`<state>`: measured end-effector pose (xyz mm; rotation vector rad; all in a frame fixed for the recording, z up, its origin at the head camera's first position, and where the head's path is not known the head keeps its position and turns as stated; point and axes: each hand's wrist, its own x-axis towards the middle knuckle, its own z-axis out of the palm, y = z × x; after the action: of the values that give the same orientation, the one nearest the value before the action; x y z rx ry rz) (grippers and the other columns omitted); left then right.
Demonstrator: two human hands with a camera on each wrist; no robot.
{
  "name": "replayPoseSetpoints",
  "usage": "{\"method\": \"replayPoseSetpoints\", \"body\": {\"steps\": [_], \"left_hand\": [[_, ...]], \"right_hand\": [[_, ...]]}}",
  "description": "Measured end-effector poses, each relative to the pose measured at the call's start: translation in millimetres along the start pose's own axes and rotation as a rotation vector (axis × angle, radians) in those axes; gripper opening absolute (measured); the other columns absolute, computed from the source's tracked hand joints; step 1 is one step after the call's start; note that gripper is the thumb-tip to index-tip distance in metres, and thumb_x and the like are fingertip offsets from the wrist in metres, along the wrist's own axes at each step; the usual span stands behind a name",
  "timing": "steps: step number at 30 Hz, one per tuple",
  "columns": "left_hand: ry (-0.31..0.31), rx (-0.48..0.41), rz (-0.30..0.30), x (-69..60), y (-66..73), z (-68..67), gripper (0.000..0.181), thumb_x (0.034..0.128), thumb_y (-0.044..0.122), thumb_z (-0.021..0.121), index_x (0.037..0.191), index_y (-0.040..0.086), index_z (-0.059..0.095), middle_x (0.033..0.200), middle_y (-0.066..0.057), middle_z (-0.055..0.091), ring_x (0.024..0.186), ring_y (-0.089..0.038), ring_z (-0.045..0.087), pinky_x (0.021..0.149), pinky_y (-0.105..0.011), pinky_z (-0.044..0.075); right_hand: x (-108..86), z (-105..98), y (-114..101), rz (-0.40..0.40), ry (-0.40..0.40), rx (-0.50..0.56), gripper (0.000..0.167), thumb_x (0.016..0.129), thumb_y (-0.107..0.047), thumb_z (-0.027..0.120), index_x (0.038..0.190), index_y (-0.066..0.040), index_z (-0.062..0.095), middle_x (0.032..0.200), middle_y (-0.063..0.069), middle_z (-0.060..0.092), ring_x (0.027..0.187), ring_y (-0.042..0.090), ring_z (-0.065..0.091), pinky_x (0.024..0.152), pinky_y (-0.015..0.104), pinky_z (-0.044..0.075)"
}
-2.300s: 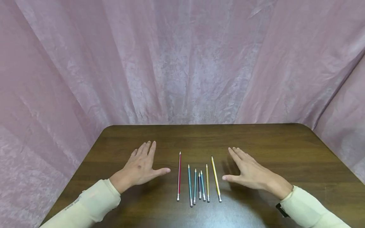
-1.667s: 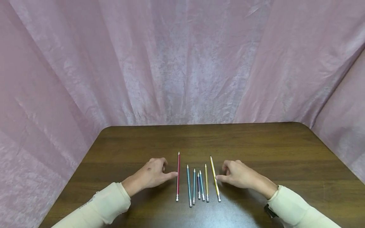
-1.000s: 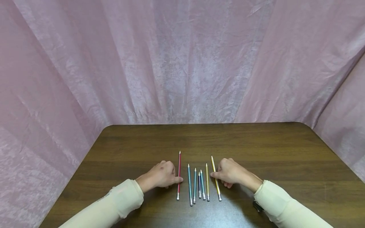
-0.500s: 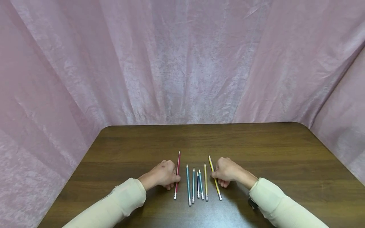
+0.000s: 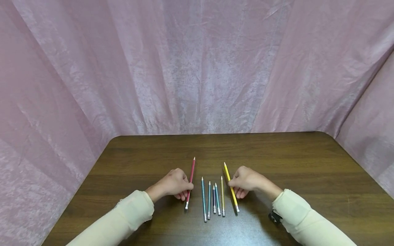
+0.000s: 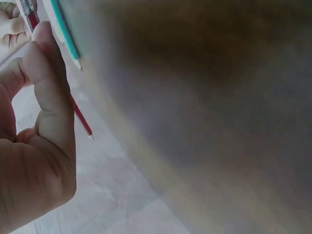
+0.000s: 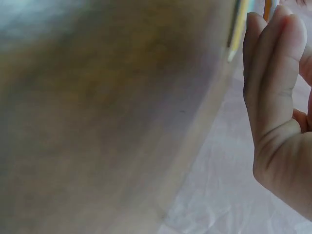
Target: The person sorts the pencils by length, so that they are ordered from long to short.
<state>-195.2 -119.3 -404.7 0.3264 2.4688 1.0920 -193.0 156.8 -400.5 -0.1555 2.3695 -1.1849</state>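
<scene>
In the head view my left hand (image 5: 173,183) pinches a red pencil (image 5: 192,169) between thumb and fingers, its tip pointing away from me. My right hand (image 5: 246,181) pinches a yellow pencil (image 5: 227,172) the same way. Both pencils appear slightly lifted, with small shadows by their eraser ends. Between the hands lies a row of several pencils: a teal pencil (image 5: 204,200) at the left, shorter blue ones, and a gold pencil (image 5: 222,198) at the right. The left wrist view shows the red pencil (image 6: 82,117) passing behind the curled fingers. Fingers hide most of the yellow one in the right wrist view.
The brown wooden table (image 5: 147,150) has rounded far corners. Behind and beside it hangs a pink velvet curtain (image 5: 197,68). A dark band (image 5: 275,216) shows at the right sleeve's cuff.
Both hands came inward from spread-open poses and took hold of the outer pencils. The red and yellow pencils have since tilted and shifted slightly away from me; the middle row stayed put.
</scene>
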Motion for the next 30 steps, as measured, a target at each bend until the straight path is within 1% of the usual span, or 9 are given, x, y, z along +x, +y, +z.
{"method": "replayPoseSetpoints", "body": {"steps": [5, 8, 11, 15, 20, 25, 30], "left_hand": [[0.057, -0.056, 0.003, 2.4, 4.5, -10.4, 0.015, 0.0862, 0.006, 0.062, 0.072, 0.002, 0.066, 0.056, -0.006, 0.065, 0.047, -0.013, 0.064, 0.047, -0.026, 0.058], [0.086, -0.073, 0.007, 3.6, 7.4, -14.7, 0.015, 0.0862, 0.006, 0.063, 0.072, 0.002, 0.065, 0.056, -0.006, 0.065, 0.048, -0.013, 0.064, 0.047, -0.027, 0.058], [0.102, -0.094, 0.003, 4.0, 10.1, -17.9, 0.015, 0.0860, 0.006, 0.063, 0.072, 0.001, 0.066, 0.056, -0.006, 0.065, 0.048, -0.013, 0.064, 0.047, -0.026, 0.058], [0.125, -0.113, 0.003, 4.9, 12.2, -22.3, 0.015, 0.0858, 0.006, 0.062, 0.073, 0.001, 0.067, 0.056, -0.007, 0.065, 0.049, -0.013, 0.064, 0.048, -0.026, 0.058], [0.152, -0.143, 0.008, 7.5, 14.8, -29.6, 0.014, 0.0865, 0.006, 0.063, 0.075, 0.000, 0.068, 0.058, -0.007, 0.066, 0.050, -0.012, 0.064, 0.048, -0.026, 0.058], [0.182, -0.175, 0.006, 12.6, 15.1, -36.1, 0.014, 0.0894, 0.006, 0.064, 0.081, -0.004, 0.070, 0.062, -0.008, 0.067, 0.051, -0.011, 0.064, 0.048, -0.024, 0.057], [0.214, -0.202, -0.005, 18.0, 13.5, -40.3, 0.016, 0.0898, 0.005, 0.063, 0.089, -0.009, 0.070, 0.065, -0.008, 0.067, 0.051, -0.010, 0.063, 0.048, -0.022, 0.057]], "right_hand": [[3.8, -8.6, -5.4, -0.036, -0.002, 0.063, 0.016, 0.087, -0.004, 0.058, 0.072, 0.000, 0.059, 0.061, 0.009, 0.062, 0.048, 0.011, 0.061, 0.048, 0.025, 0.059], [6.5, -13.6, -9.1, -0.053, -0.004, 0.088, 0.011, 0.086, -0.002, 0.058, 0.076, 0.002, 0.061, 0.062, 0.009, 0.062, 0.050, 0.011, 0.061, 0.049, 0.025, 0.059], [8.4, -17.4, -14.4, -0.079, -0.014, 0.095, 0.008, 0.083, 0.000, 0.057, 0.079, 0.003, 0.063, 0.063, 0.010, 0.063, 0.052, 0.012, 0.063, 0.052, 0.026, 0.059], [12.4, -20.4, -21.6, -0.110, -0.032, 0.114, 0.008, 0.082, 0.001, 0.055, 0.081, 0.004, 0.063, 0.065, 0.011, 0.063, 0.056, 0.014, 0.064, 0.055, 0.027, 0.060], [21.4, -21.1, -26.3, -0.132, -0.024, 0.152, 0.010, 0.084, 0.001, 0.057, 0.086, 0.007, 0.063, 0.067, 0.010, 0.063, 0.059, 0.014, 0.064, 0.057, 0.027, 0.061], [29.9, -20.1, -30.6, -0.139, -0.004, 0.179, 0.009, 0.088, 0.000, 0.059, 0.089, 0.008, 0.064, 0.070, 0.010, 0.063, 0.059, 0.014, 0.064, 0.058, 0.026, 0.061], [36.5, -18.0, -36.8, -0.143, 0.016, 0.186, 0.011, 0.091, -0.004, 0.063, 0.091, 0.007, 0.065, 0.071, 0.010, 0.063, 0.060, 0.014, 0.064, 0.059, 0.028, 0.062]]}}
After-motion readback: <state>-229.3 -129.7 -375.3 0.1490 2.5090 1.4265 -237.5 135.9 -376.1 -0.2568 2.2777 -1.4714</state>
